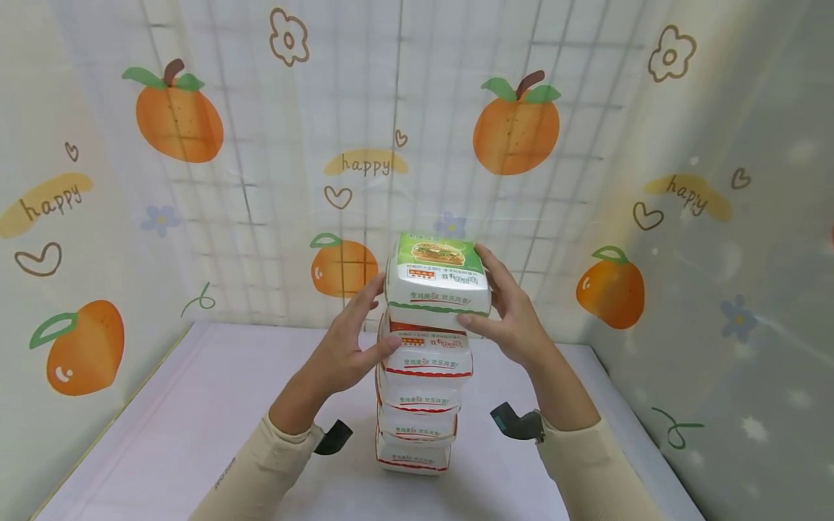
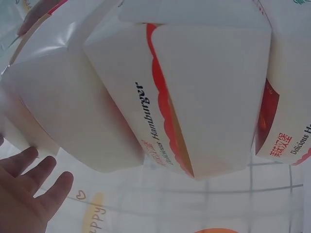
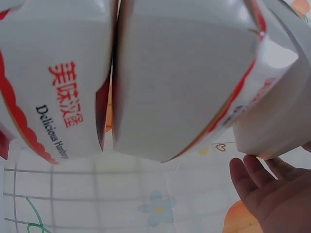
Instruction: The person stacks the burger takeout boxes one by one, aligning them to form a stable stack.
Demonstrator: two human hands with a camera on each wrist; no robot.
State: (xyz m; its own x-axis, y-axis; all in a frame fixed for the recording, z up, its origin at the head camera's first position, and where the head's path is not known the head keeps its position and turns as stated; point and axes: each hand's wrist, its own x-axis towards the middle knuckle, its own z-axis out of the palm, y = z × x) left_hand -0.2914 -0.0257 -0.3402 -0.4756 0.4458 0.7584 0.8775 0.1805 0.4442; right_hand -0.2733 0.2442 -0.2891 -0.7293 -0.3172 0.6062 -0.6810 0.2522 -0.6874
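Several white paper hamburger boxes stand in one tall stack. On top is a green-trimmed hamburger box point(image 1: 438, 278) with a burger picture, set a little to the right of those below. My right hand point(image 1: 511, 315) grips its right side, thumb at the lower front corner and fingers behind. My left hand point(image 1: 345, 344) is at the stack's left side: its thumb lies on the red-trimmed hamburger box point(image 1: 433, 354) beneath, its fingers reach up beside the top box. The left fingers point(image 2: 54, 194) look fairly straight and spread in the left wrist view; whether they touch the top box I cannot tell.
The stack stands on a pale table point(image 1: 215, 420) with a back edge close behind. A printed curtain point(image 1: 430, 87) with oranges hangs behind and along both sides. Dark wrist cameras point(image 1: 334, 438) stick out from both sleeves near the lower boxes point(image 1: 413, 456).
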